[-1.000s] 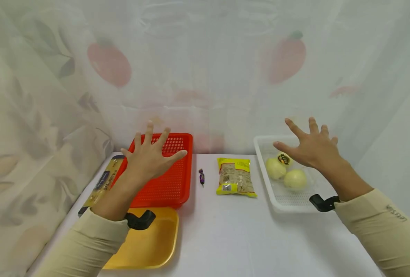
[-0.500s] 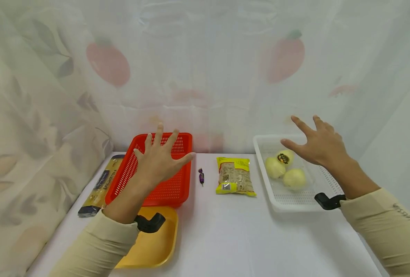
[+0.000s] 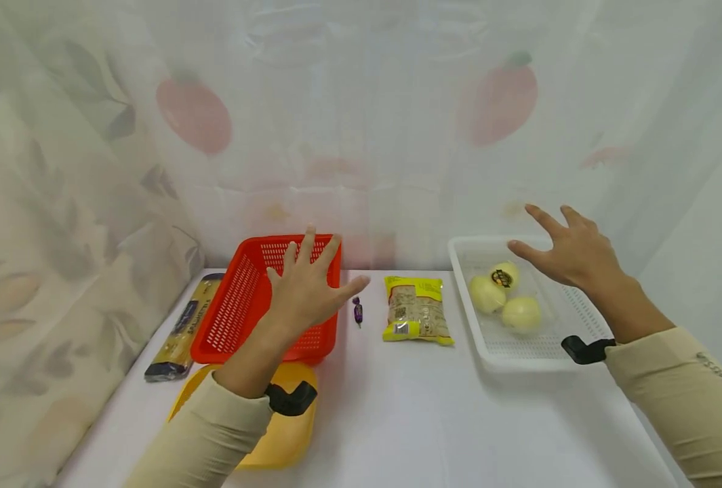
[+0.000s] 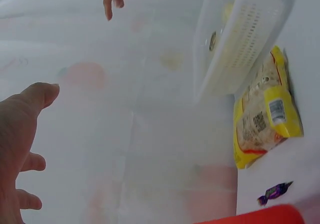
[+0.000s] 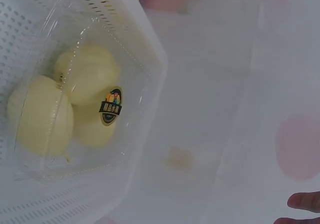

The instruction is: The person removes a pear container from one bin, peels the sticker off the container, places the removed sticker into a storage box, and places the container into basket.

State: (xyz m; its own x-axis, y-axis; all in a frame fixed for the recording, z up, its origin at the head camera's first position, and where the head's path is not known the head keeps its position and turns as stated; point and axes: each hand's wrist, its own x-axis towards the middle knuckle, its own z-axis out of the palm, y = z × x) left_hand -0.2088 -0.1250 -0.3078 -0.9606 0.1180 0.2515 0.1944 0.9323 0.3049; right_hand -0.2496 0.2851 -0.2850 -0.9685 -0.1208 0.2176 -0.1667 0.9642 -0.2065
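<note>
My left hand hovers over the red basket, fingers spread and holding nothing. To the right, my right hand hangs above the far right part of the white basket, its fingers apart and free of any object. Inside that white basket lies a clear plastic box with three pale yellow round fruits, one under a dark oval sticker. Between the baskets a yellow-and-clear bag of beige food lies on the table. A small purple wrapped candy sits near my left thumb.
A yellow tray stands in front of the red basket, partly under my left forearm. A spaghetti packet lies along the table's left side. A patterned curtain hangs behind, and another cloth borders the left.
My left hand has moved right across the red basket, toward the candy. My right hand has drifted a little to the right. The objects on the table stay in place.
</note>
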